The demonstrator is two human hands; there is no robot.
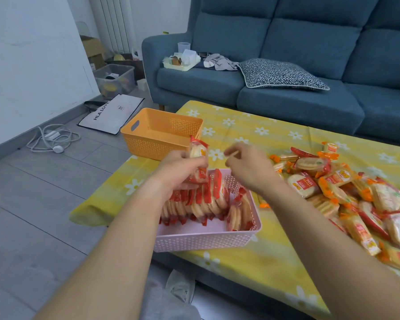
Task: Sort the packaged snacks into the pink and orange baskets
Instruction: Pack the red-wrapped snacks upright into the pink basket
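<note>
Left hand (183, 168) is hovering over the far left part of the pink basket (208, 235), gripping a red-ended snack packet (198, 152). The packet is standing nearly upright, long axis vertical, one red crimped end pointing up and slightly away from the pink basket. More red wrapper is showing under the same fingers, but I cannot tell how many packets. Right hand (248, 168) is hanging above the pink basket's far right corner with its fingers loosely curled and motion-blurred, and nothing is showing in them. Inside the pink basket a row of red-ended packets (194, 204) is standing on edge, long axes upright, the row running left to right. A few more are leaning at its right wall. The orange basket (148, 140) is sitting beyond the pink basket, to its far left and apart from it. A loose pile of mixed snacks (346, 192) is lying to the right of the pink basket on the yellow flowered cloth (240, 264), packets pointing every way.
</note>
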